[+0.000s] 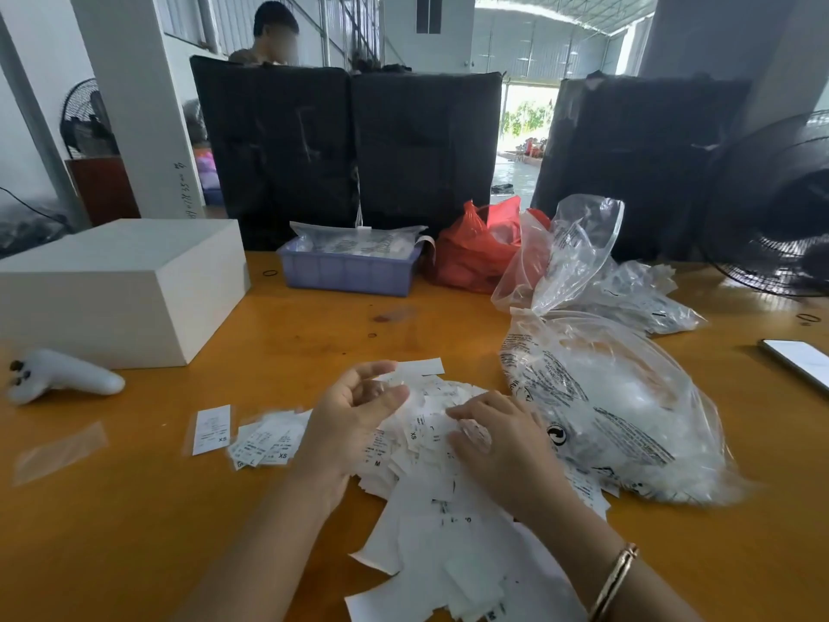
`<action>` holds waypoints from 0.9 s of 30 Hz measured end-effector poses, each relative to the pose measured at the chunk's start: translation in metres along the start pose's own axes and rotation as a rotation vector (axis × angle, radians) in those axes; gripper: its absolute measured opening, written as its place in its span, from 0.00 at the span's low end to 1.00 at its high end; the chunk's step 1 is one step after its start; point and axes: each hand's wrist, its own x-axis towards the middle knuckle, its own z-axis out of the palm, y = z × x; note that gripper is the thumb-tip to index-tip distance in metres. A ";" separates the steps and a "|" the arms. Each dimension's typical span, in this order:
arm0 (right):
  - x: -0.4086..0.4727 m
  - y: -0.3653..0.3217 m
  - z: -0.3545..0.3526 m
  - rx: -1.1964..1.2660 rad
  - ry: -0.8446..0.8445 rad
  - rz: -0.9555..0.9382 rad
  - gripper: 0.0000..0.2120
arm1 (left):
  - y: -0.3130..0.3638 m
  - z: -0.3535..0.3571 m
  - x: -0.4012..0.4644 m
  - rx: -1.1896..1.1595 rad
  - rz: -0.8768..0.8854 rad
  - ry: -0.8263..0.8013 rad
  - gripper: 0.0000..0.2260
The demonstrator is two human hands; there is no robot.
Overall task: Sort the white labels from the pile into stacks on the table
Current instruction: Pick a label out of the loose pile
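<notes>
Sorting hands [359, 410] over label pile [430, 478]

Lighting: bright daylight from the open doorway [525, 127] at 12 o'clock, blown out. Table [314, 316]: soft glare, faint shadows. Blur: left hand [359, 406] and labels [264, 435] smeared by motion. Edges: wide-angle bending, fan [780, 208] at 3 o'clock stretched

Warehouse workshop: wrapped bales [345, 145], metal roofing [560, 11].
</notes>
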 end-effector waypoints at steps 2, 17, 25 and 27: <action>-0.001 0.000 0.004 -0.159 -0.069 -0.009 0.21 | -0.002 -0.002 0.001 -0.004 -0.004 0.036 0.17; -0.005 -0.005 0.000 -0.333 -0.127 -0.237 0.24 | -0.005 -0.002 0.003 -0.050 0.014 0.133 0.07; -0.002 -0.001 -0.013 -0.245 0.084 -0.290 0.09 | -0.006 -0.002 0.002 -0.004 -0.001 0.112 0.07; -0.003 -0.005 -0.011 -0.188 0.188 -0.286 0.07 | -0.006 -0.002 0.002 0.014 -0.001 0.091 0.07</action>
